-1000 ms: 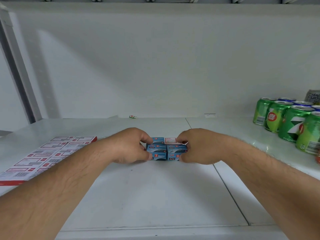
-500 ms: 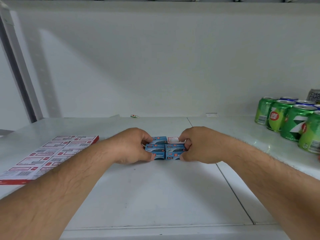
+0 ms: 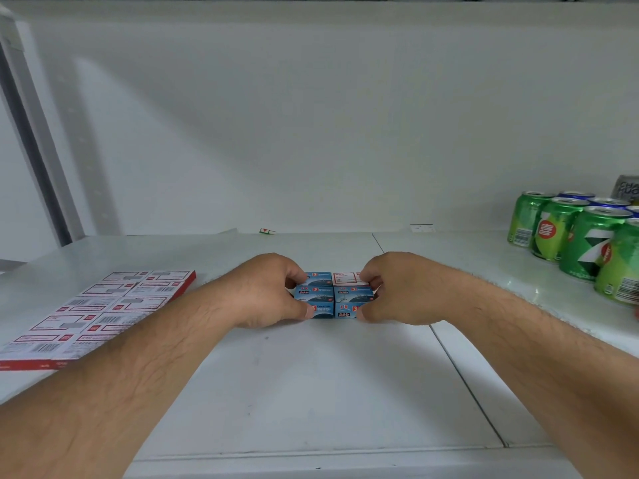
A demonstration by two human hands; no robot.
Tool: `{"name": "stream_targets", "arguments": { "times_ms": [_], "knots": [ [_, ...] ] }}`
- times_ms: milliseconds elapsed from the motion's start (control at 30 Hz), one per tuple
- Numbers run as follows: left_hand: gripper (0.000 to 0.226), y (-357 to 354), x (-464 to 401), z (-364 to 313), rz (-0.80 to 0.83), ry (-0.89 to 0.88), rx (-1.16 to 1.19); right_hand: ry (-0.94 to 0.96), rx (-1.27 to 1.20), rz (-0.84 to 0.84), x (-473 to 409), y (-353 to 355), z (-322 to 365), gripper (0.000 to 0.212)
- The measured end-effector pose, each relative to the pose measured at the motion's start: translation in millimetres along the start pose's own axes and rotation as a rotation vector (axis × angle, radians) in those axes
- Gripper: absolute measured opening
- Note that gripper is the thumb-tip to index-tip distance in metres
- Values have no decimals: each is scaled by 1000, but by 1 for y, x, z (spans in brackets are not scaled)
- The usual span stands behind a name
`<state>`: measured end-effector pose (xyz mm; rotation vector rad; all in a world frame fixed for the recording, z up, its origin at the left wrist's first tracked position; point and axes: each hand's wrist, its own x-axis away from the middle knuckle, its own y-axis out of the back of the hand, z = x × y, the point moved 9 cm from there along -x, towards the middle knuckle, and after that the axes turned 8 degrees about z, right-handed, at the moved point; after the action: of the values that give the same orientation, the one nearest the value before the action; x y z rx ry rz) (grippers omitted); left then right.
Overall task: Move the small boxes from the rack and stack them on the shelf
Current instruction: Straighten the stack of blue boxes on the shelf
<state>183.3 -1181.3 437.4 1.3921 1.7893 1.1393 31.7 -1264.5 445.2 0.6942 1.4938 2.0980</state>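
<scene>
Small blue boxes (image 3: pixel 333 295), stacked two high in two columns, printed fronts facing the viewer, block's long axis left-right, mid-shelf (image 3: pixel 311 392). Left hand (image 3: pixel 266 292) & right hand (image 3: pixel 397 288) clamp its ends. Green cans (image 3: pixel 581 236) at right.

Flat red-and-white boxes (image 3: pixel 100 305) lay label-up at left. Green soda cans (image 3: pixel 570 236) clustered at far right, blue-topped cans (image 3: pixel 587 198) behind them. Small green-red scrap (image 3: pixel 267 231) and white tag (image 3: pixel 421 228) sat by back wall.
</scene>
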Motion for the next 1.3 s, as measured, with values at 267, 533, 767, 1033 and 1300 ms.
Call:
{"name": "stream_targets", "arguments": {
  "times_ms": [267,533,767,1033,1300],
  "knots": [
    [45,0,-1,5,-12,17,3,11,-48,-16,-2,0,-4,57],
    [37,1,4,3,-4,7,21,8,-55,-37,-4,0,-5,59],
    [94,4,0,13,144,92,6,-58,-145,29,1,0,-16,91],
    [75,-5,-10,12,145,63,40,-24,-136,6,-9,-6,-10,48],
    [82,-1,-6,13,91,63,17,-7,-140,-7,-9,-6,-11,42]
  ]
}}
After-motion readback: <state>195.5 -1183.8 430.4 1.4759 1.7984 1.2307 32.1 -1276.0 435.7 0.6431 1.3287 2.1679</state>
